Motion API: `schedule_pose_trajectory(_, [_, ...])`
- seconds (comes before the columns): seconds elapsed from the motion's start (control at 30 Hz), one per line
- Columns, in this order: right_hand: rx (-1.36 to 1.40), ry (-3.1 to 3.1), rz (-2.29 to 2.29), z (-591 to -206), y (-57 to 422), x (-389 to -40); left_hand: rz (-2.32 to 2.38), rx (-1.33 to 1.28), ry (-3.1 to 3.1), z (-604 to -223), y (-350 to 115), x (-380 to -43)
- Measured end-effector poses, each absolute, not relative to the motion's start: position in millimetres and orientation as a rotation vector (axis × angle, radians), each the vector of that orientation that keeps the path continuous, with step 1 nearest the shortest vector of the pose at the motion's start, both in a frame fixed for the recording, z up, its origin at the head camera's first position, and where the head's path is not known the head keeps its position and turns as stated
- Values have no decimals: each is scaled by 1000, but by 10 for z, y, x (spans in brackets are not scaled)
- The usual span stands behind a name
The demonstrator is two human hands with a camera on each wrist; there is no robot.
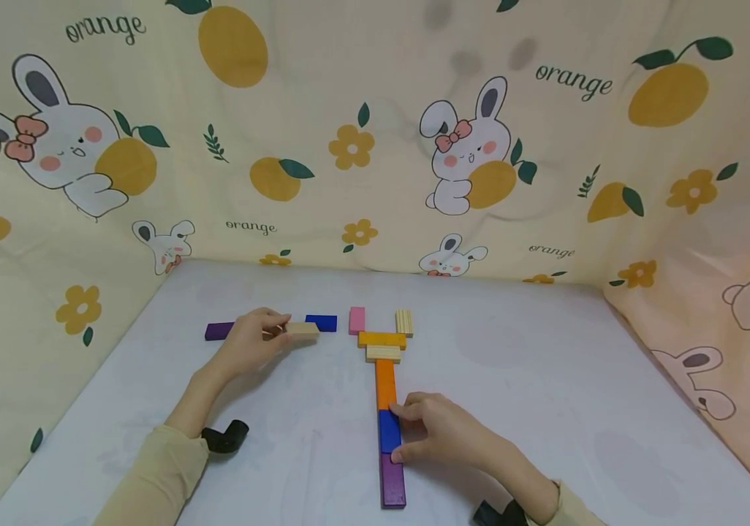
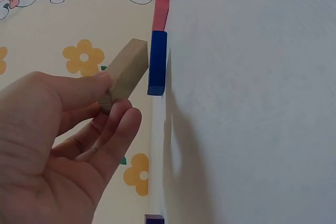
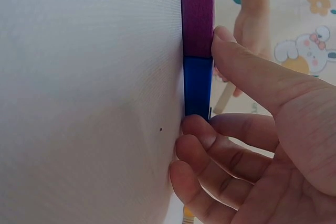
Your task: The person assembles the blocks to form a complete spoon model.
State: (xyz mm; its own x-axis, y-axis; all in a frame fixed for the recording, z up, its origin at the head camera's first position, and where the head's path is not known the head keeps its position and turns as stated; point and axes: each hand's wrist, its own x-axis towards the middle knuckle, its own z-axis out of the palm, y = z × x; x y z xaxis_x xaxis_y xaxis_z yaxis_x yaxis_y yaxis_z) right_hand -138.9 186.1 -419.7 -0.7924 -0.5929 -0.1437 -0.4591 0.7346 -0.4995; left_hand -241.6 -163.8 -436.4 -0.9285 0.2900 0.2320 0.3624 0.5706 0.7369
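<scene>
My left hand pinches a plain wooden block between thumb and fingers. In the left wrist view that wooden block is tilted, near a blue block. A row of blocks runs toward me: an orange block, a blue block and a purple block. My right hand rests at the row's right side, with the thumb against the purple block and fingertips by the orange-blue joint. In the right wrist view the fingers cover the blue block's far end.
Across the row's far end lie a wooden block and a yellow-orange block. Beyond are a pink block and a ridged pale block. Left of these lie a blue block and a purple block.
</scene>
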Motion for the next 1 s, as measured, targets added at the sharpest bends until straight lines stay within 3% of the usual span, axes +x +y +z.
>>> schedule_pose_trajectory(0.27, [-807,2636,-642,-4202,1886,-1393,-1344,-588,-2630,-4364,-1518,-2436])
schedule_pose_trajectory(0.53, [-863,2629,-656,-4200,1874,-1398,-1448,-653,-2492,-4187,-1111,-2408])
schedule_pose_trajectory(1.0, [-896,2634,-666,-4218,1865,-1413,-1385,-670,-2636,-4411,-501,-2819])
